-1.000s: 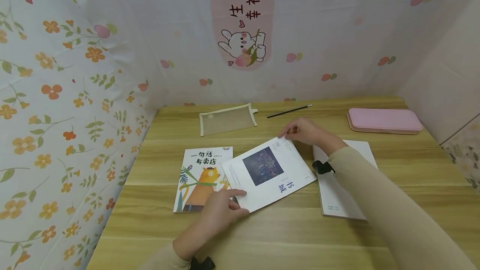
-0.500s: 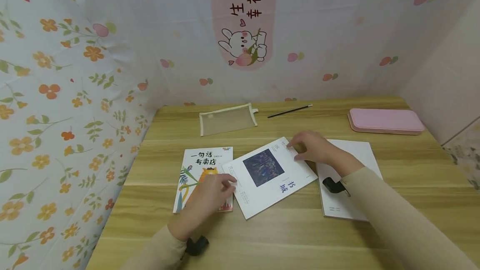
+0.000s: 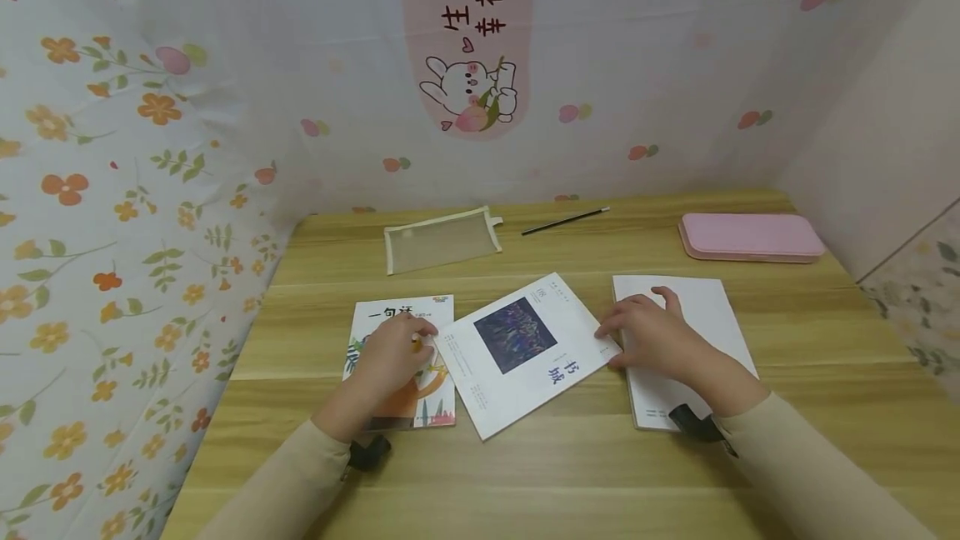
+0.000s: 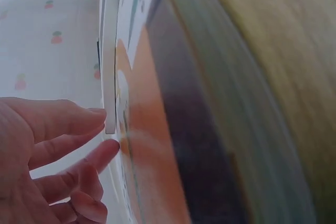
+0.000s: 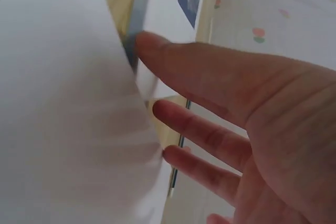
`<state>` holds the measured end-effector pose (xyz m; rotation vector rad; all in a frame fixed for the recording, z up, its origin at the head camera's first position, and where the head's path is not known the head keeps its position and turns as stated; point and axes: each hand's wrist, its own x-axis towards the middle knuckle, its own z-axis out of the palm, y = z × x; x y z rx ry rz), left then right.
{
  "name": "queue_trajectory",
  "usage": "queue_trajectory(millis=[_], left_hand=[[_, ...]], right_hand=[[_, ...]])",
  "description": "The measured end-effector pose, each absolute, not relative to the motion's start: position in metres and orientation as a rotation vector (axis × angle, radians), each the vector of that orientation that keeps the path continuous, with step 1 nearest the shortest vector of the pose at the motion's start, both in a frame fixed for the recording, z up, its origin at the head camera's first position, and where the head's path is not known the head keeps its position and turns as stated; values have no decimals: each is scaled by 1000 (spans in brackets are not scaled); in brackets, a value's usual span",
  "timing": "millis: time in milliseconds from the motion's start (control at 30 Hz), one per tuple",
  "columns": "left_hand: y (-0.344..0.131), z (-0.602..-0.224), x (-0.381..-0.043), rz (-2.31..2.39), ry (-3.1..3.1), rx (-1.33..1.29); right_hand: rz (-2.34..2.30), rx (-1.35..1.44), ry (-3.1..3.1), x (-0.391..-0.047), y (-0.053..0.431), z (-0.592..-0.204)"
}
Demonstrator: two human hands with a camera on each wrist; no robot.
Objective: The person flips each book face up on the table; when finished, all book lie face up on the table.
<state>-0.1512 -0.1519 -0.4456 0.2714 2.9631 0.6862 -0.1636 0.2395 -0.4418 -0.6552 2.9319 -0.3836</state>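
A white book with a dark square picture lies slanted in the middle of the table, its left corner over a picture book with an orange animal on its cover. My left hand is above the picture book, thumb and fingers pinching the white book's left corner; the left wrist view shows the fingertips at its edge. My right hand holds the right corner, the thumb against its side edge. Beneath that hand lies another white-covered book, partly hidden by it.
Toward the back of the wooden table lie a mesh zip pouch, a thin dark pencil and a pink pencil case. Patterned cloth hangs behind and at the left.
The left hand has shifted from the white book's lower left edge up to its left corner. The right hand has come down from the top corner to the right one. The view has turned slightly.
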Motion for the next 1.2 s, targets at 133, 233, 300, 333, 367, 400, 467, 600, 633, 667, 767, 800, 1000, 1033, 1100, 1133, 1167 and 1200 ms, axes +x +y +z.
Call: queue_trajectory(millis=[133,233,300,333,367,400,467,600,633,667,767,800,1000,1033,1100,1133,1167,1200], left_hand=[[-153,-446,-150,708,2977,289],[-153,-447,-151,726,2977,309],[-153,-448,-152,743,2970,319],[-153,-448,-152,755,2964,318],[-153,-449,-153,765,2958,318],[-153,-449,-153,773,2953,315],[-154,-449,-152,777,2943,304],[-154,-448,-149,754,2935,301],[-154,-449,-147,749,2935,312],[-153,-449,-145,750,2934,320],[-150,-449,-138,760,2949,355],[-149,-449,-136,760,2958,367],[-142,-450,-119,716,3040,436],[-141,-449,-117,703,3045,454],[-138,-448,-112,672,3035,491],[-137,-447,-110,662,3019,504],[-135,-447,-107,657,2999,512],[-133,-447,-105,653,2975,517]], right_hand=[[-372,-695,2994,-158,238,-443],[-362,-691,3015,-158,239,-445],[-358,-681,3020,-158,240,-446],[-362,-684,3021,-159,241,-446],[-363,-687,3023,-159,241,-447],[-368,-689,3026,-160,241,-448],[-373,-702,3033,-162,241,-450],[-392,-710,3047,-168,240,-454],[-396,-707,3047,-170,241,-454],[-403,-706,3045,-172,241,-454],[-424,-695,3032,-178,242,-455],[-440,-689,3024,-181,243,-455],[-559,-627,2959,-197,247,-458],[-567,-622,2949,-200,247,-458],[-567,-623,2933,-205,247,-458],[-564,-628,2925,-207,246,-458],[-555,-630,2920,-209,246,-457],[-548,-638,2916,-211,246,-456]])
